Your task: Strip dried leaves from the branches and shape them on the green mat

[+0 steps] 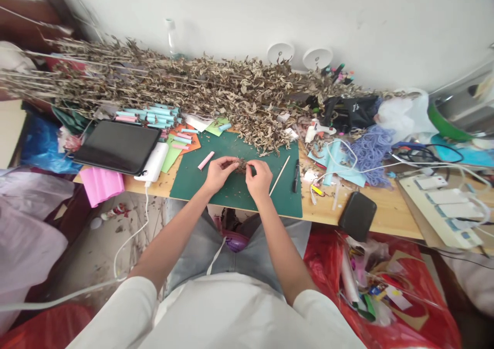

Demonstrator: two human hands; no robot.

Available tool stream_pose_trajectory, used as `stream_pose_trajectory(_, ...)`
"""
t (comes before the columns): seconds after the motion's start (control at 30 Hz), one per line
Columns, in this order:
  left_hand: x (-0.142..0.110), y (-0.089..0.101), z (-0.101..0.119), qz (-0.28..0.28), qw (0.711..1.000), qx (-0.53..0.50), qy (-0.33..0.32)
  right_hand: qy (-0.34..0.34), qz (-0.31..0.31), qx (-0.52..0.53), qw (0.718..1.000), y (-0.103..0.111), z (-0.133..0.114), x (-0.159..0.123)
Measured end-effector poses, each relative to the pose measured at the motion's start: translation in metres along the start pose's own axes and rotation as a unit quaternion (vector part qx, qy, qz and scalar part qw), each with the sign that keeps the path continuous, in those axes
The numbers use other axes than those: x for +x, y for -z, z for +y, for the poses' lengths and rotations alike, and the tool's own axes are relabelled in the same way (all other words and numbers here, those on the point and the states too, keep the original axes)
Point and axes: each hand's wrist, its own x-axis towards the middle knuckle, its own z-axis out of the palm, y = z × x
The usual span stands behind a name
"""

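Faces a white wall (231, 14), dried leafy stems (227, 81) and a green mat (185, 179). Over the mat's middle, holds left hand (219, 174) and right hand (260, 178) close together, between wooden stick (280, 174) and pink roll (206, 160), pinching a small dried clump (241, 165) between thumbs and fingertips.

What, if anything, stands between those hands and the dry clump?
Nothing visible: the left hand and right hand meet at the clump over the mat. The pink roll lies off to the left.

Bright, soft light spreads over the pale wall (231, 14), while the outer edges look stretched and blurred.
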Motion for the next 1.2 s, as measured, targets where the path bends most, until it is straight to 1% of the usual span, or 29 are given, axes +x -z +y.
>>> stream_pose_trajectory(0.07,0.0,0.0,0.0,-0.003,1.0,0.006,-0.008,-0.007,-0.007,-0.003,1.0,-0.001,0.0,0.0)
stream_pose_trajectory(0.23,0.001,0.001,-0.002,-0.014,0.999,0.017,-0.032,0.019,-0.013,0.03,0.999,0.001,-0.004,0.001)
stream_pose_trajectory(0.4,-0.001,0.0,-0.002,-0.031,0.999,0.001,-0.006,0.024,-0.027,0.052,0.998,0.004,-0.009,0.003)
stream_pose_trajectory(0.6,-0.001,-0.001,0.0,-0.036,0.999,0.027,0.004,0.017,-0.04,0.082,0.996,0.003,-0.009,0.002)
stream_pose_trajectory(0.77,-0.001,-0.001,0.001,-0.038,0.998,0.048,0.013,0.035,-0.035,0.049,0.998,0.0,-0.008,-0.001)
stream_pose_trajectory(0.93,-0.001,-0.001,-0.003,-0.02,0.999,0.044,0.006,0.027,0.009,0.043,0.999,0.0,-0.004,-0.001)
stream_pose_trajectory(1.07,0.0,-0.001,-0.002,-0.02,1.0,-0.001,0.007,0.02,-0.007,0.037,0.999,0.003,-0.005,0.002)
stream_pose_trajectory(1.2,0.0,-0.001,-0.001,-0.017,1.0,-0.01,0.005,0.021,-0.009,0.035,0.999,0.006,-0.008,0.003)
